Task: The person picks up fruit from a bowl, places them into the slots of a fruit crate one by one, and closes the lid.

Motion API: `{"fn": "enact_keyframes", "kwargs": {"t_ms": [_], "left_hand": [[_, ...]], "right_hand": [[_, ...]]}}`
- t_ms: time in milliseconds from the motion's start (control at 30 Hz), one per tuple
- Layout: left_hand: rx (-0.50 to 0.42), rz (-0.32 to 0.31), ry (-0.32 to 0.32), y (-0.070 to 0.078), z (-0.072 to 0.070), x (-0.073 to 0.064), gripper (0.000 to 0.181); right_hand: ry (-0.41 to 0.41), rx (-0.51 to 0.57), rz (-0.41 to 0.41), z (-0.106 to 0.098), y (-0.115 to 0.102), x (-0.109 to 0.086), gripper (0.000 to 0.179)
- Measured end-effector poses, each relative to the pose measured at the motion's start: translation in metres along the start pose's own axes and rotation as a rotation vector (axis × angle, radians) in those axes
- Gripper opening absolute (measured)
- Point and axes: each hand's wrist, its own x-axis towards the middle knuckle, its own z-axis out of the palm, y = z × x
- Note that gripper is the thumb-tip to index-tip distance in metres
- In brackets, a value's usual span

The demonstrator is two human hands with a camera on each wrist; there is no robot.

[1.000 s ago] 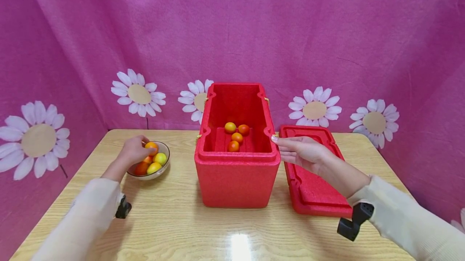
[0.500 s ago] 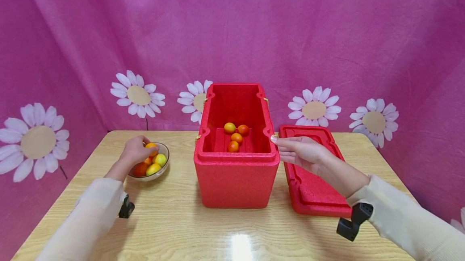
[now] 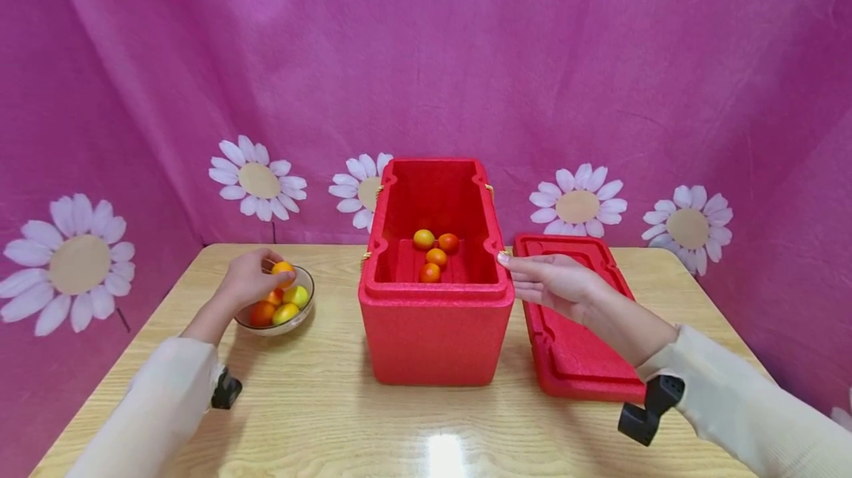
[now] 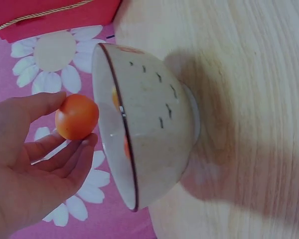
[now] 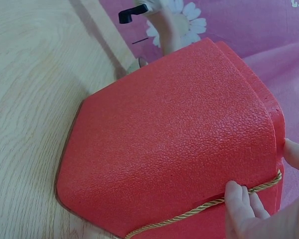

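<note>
My left hand pinches an orange tomato between thumb and fingers, just above the mouth of a cream bowl. The bowl has a dark rim and holds several more red, orange and yellow tomatoes. A deep red foam box stands lidless in the middle of the table. Several tomatoes lie on its floor. At the box's right rim my right hand holds on, thumb over the edge and fingers against the outer wall by a gold rope.
The red foam lid lies on the wooden table to the right of the box, partly under the right forearm. Behind the table hangs a pink curtain with white daisies.
The left hand has lifted the orange tomato slightly off the others in the bowl. The right hand keeps its place on the box rim.
</note>
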Motion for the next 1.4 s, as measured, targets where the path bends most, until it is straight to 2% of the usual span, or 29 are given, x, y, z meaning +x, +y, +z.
{"fn": "enact_keyframes", "kwargs": {"t_ms": [233, 400, 600, 1000, 1400], "left_hand": [[-0.01, 0.02, -0.003, 0.005, -0.002, -0.005, 0.04], [-0.062, 0.027, 0.004, 0.008, -0.001, -0.007, 0.042], [-0.117, 0.073, 0.005, 0.012, 0.001, -0.007, 0.047], [-0.148, 0.141, 0.041, 0.025, 0.003, -0.008, 0.039], [-0.148, 0.168, 0.028, 0.045, 0.0, -0.006, 0.04]], "right_hand": [[0.005, 0.024, 0.002, 0.0, 0.002, -0.001, 0.068], [-0.005, 0.019, -0.012, 0.001, 0.003, 0.0, 0.066], [-0.011, 0.009, -0.024, 0.0, 0.005, 0.002, 0.067], [-0.021, 0.003, -0.03, -0.001, 0.006, 0.003, 0.069], [-0.006, 0.013, -0.027, 0.0, 0.003, 0.002, 0.068]]}}
